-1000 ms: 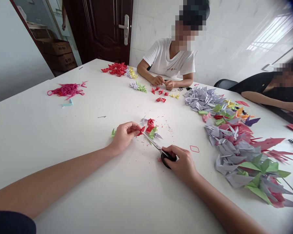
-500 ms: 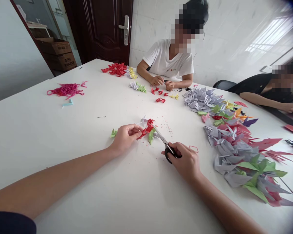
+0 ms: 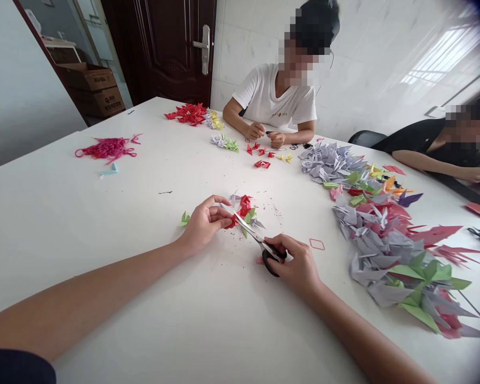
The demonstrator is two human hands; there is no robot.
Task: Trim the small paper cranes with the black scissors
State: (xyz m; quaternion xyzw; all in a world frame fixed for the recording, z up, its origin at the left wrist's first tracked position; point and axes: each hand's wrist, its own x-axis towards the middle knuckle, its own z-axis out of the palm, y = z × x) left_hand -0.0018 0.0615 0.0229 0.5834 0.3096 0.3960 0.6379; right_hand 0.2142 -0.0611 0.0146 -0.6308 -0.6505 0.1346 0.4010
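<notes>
On and around a white table (image 3: 104, 229), room: white tiled wall (image 3: 376, 69) behind, dark wood door (image 3: 172, 48) with a metal handle, stacked cardboard boxes (image 3: 94, 88) beyond the doorway.
Co-workers: person in a white T-shirt (image 3: 274, 98) across the table, hands together over something small and dark; person in a black top (image 3: 436, 146) at the right, forearm along the table edge.
Large spread: heap of origami cranes (image 3: 384, 250) in grey, green and red, along the right side of the table.
Far items: red paper pile (image 3: 188, 113) beside yellow and pale folded pieces; pink paper strips (image 3: 106, 149) in a tangle at the far left.
Right hand (image 3: 296, 261): curled closed through the black handles of the scissors (image 3: 256, 237), holding them.
Scissors: on the near side of the small pile, blades slightly parted, tips right at the red folded paper piece.
Left hand (image 3: 206, 224): thumb and fingers pinched on the red folded paper piece (image 3: 232, 221), which is held just above the table.
Small pile: folded paper pieces (image 3: 246, 213) in red, green and grey, just past the left fingers.
Table surface: red paper crumbs (image 3: 274, 210) scattered near the small pile.
</notes>
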